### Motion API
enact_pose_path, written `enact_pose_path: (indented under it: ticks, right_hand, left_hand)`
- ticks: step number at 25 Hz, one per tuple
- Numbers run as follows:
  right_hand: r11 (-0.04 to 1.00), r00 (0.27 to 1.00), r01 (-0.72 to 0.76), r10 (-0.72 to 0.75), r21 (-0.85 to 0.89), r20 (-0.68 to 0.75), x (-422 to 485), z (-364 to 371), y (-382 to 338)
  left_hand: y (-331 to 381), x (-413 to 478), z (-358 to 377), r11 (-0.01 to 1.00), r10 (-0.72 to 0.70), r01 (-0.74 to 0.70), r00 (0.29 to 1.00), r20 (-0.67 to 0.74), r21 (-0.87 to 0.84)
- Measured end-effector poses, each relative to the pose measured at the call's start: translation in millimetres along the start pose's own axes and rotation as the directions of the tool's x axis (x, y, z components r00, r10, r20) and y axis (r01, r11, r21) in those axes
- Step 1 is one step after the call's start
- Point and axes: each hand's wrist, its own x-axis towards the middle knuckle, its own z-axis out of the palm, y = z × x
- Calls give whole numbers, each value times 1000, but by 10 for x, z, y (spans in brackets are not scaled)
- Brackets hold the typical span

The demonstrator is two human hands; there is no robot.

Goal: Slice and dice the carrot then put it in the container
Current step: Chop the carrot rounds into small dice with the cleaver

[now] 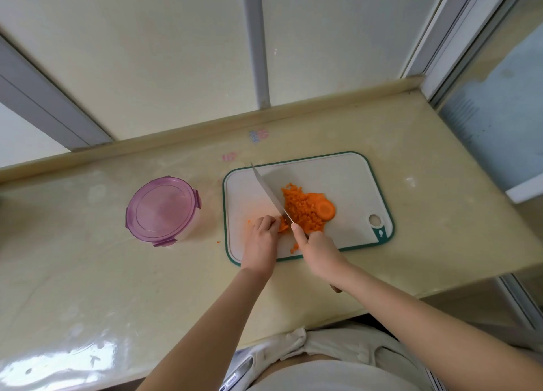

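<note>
On the white cutting board (346,179) lies a heap of diced carrot (299,208) with a round carrot slice (324,209) at its right edge. My right hand (317,246) grips the knife (269,192) by its handle, the blade angled up and left, its edge down on the board. My left hand (260,238), fingers curled, holds a small carrot piece (283,225) against the blade's left side. The round container (163,210), with its purple lid clipped on, stands left of the board.
A few carrot crumbs (218,242) lie on the beige counter (88,273) left of the board. A raised ledge and window panes run along the back. The counter's right end and front edge are close to the board.
</note>
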Motion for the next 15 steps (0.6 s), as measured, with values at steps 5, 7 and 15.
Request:
enact_pose_path:
  ticks: [5, 7, 15]
  right_hand:
    - [998, 1000, 10, -11, 69, 10, 139, 4, -11]
    - [983, 998, -33, 23, 182, 56, 151, -106, 2]
    - [977, 998, -6, -7, 212, 59, 25, -237, 12]
  left_hand:
    - [-3, 2, -33, 999, 0, 1, 1000, 26, -47]
    - [20, 18, -83, 995, -28, 36, 996, 79, -91]
    - [53, 57, -223, 950, -184, 214, 972, 144, -227]
